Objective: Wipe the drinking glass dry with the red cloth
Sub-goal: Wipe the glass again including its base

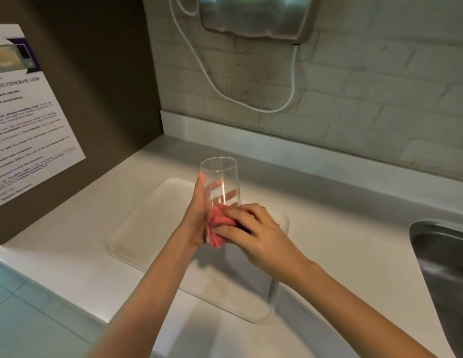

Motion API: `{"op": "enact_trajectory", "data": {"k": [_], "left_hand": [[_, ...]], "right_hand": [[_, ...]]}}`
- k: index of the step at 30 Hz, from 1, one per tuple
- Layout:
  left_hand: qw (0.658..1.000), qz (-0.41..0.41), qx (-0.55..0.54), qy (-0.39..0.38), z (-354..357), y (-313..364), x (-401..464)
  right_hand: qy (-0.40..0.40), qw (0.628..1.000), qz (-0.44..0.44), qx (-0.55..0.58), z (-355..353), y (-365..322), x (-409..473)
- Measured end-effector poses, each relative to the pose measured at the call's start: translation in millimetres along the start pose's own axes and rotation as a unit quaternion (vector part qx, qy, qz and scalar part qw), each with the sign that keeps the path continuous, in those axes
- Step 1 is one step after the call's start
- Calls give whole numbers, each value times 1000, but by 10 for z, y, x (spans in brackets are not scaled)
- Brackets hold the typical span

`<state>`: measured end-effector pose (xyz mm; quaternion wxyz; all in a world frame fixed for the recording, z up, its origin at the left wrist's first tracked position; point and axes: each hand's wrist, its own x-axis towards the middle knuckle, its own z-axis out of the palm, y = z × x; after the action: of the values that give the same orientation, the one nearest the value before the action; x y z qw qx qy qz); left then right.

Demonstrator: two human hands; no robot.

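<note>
A tall clear drinking glass (220,177) is held upright above a white tray, its open rim at the top. My left hand (197,218) wraps the glass from the left, and its fingers show through the wall. My right hand (253,233) presses a bunched red cloth (218,227) against the lower part of the glass. The bottom of the glass is hidden behind the cloth and both hands.
A white tray (147,228) lies on the pale counter (70,244) under my hands. A steel sink (442,270) sits at the right edge. A metal wall unit (256,16) with a white cable hangs above. A microwave notice (23,120) covers the left panel.
</note>
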<state>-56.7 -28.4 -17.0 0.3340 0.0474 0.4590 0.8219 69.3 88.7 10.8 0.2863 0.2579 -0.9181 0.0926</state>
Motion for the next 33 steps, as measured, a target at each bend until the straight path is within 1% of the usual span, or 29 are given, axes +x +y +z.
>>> {"op": "enact_trajectory", "data": {"k": [1, 3, 6, 8, 10, 11, 13, 15, 17, 19, 21, 24, 26, 27, 30, 33], "left_hand": [[1000, -9, 17, 2, 8, 4, 7], [999, -11, 37, -9, 72, -21, -14], [999, -5, 45, -24, 117, -123, -18], [999, -7, 37, -32, 170, -124, -15], [999, -4, 41, -23, 212, -95, -2], [999, 7, 50, -19, 195, -86, 10], [998, 24, 48, -18, 120, -78, 13], [1000, 8, 12, -15, 40, -64, -11], [1000, 0, -6, 17, 1, -59, -10], [999, 2, -2, 37, 29, -53, -9], [999, 3, 23, 29, 61, -63, -22], [997, 14, 81, 5, 132, -137, -42], [995, 19, 93, -12, 208, -178, -49], [995, 22, 97, -16, 246, -184, -46], [994, 34, 101, -9, 287, -174, -33], [996, 36, 84, -8, 190, -116, -27]], "right_hand": [[7, 1000, 11, 8, 3, 2, -61], [23, 997, 67, 23, -15, 30, -61], [79, 981, 170, 51, -107, 119, 207], [102, 973, 205, 40, -162, 171, 442], [82, 977, 197, -16, -164, 170, 578], [61, 982, 175, -47, -152, 138, 588], [18, 990, 100, -94, -109, 33, 477], [-18, 995, 34, -91, -60, -72, 260], [-36, 998, 4, -53, -41, -131, 41], [-49, 998, 6, -27, -74, -119, -95], [-41, 998, 47, -9, -132, -61, -101], [25, 990, 139, 31, -227, 56, 136], [60, 982, 178, 14, -250, 145, 372], [65, 980, 187, -9, -243, 183, 474], [31, 982, 167, -79, -159, 178, 590], [-10, 994, 78, -78, -93, 98, 352]]}}
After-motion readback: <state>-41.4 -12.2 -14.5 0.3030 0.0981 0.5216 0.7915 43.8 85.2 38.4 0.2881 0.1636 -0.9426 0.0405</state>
